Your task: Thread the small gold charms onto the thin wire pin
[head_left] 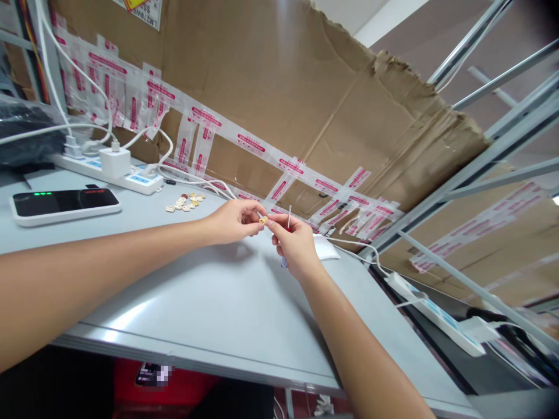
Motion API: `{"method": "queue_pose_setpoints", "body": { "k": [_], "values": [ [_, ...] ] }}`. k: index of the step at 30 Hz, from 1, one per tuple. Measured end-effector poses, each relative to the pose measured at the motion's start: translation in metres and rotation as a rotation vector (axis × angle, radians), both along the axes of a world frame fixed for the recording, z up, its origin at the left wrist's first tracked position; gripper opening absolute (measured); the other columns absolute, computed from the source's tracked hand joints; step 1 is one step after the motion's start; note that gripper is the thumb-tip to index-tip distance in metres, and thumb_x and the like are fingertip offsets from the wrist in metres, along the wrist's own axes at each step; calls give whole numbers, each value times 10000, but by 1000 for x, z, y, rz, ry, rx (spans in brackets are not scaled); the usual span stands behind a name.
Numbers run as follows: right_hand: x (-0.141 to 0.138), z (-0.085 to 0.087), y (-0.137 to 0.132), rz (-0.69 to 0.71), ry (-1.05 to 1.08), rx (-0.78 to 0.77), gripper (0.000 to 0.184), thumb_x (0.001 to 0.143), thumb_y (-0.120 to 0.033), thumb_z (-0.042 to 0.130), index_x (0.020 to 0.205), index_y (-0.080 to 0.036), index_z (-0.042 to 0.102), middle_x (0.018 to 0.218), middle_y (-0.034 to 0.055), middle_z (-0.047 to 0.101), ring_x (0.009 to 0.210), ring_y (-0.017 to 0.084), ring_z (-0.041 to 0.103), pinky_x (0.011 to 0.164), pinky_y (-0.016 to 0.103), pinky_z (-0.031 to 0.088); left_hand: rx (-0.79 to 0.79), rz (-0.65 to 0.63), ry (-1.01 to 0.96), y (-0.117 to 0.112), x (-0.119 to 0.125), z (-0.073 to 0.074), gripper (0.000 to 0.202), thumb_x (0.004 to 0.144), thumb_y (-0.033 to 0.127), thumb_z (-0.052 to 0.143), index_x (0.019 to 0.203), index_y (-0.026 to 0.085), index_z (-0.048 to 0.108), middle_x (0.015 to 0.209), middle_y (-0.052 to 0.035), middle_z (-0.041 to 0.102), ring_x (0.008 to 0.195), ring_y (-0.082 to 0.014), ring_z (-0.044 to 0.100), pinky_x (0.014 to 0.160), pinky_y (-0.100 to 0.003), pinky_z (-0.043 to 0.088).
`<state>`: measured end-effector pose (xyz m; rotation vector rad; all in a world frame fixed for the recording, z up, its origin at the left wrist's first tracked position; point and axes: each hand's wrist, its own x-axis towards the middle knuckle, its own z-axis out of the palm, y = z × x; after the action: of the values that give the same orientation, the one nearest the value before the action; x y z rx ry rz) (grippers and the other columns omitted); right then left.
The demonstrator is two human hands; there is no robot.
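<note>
forearms (100, 265) come in from both lower corners, over the table (196, 314). yellow bit (262, 220) sits right between the fingertips, off the tabletop; left hand (233, 221) has it pinched, thumb and fingers closed down to a small gap. right hand (299, 247) meets it from the other side, thumb and finger touching or almost, can't tell which. its other fingers curl round a thin tool (290, 214), near upright, shaft up, lower end poking out under the fist. so tool's axis runs across the bit, just to its right, not touching it. bit's own long axis too small to tell. loose bits (186, 208) lie left, beyond the left forearm, nearer the left hand.
</note>
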<state>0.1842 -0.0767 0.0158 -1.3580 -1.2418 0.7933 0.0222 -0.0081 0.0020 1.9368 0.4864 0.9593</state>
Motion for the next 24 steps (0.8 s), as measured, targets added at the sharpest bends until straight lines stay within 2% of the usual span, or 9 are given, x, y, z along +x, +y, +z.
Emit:
{"method": "queue_pose_setpoints", "body": {
  "k": [4,9,13,18,24],
  "values": [
    [-1,-1,0,-9,14,0,302,667,-411,773,838,-195,648,564,-48,507,464,84,446,351,190,242,-14,12,-50,1,2,0,186,784,276,656,910,141,631,759,-33,655,691,-130,612,651,-261,503],
    [-3,-1,-1,10,-35,-16,307,666,-403,755,844,-199,610,675,-34,567,477,79,495,342,184,246,0,76,18,4,2,-1,236,791,295,622,954,146,704,747,-29,671,679,-133,600,627,-247,475],
    [-7,-1,-3,42,-76,-55,317,669,-377,747,862,-202,565,719,-21,620,474,81,526,345,178,245,122,109,127,7,-1,-2,266,782,274,588,968,173,749,783,-22,705,686,-142,590,593,-233,430],
    [-9,0,-4,59,-65,-135,291,655,-340,748,794,-203,533,674,-25,616,465,94,560,337,160,222,279,120,189,8,-3,-1,323,776,189,519,969,233,774,853,-2,716,719,-138,592,619,-226,415],
    [-5,-2,-1,79,-19,-253,257,637,-280,732,795,-199,546,820,4,690,457,77,556,313,155,224,364,122,250,12,-5,-1,337,784,175,498,973,232,772,885,-13,711,757,-141,596,666,-227,417]
  ]
}}
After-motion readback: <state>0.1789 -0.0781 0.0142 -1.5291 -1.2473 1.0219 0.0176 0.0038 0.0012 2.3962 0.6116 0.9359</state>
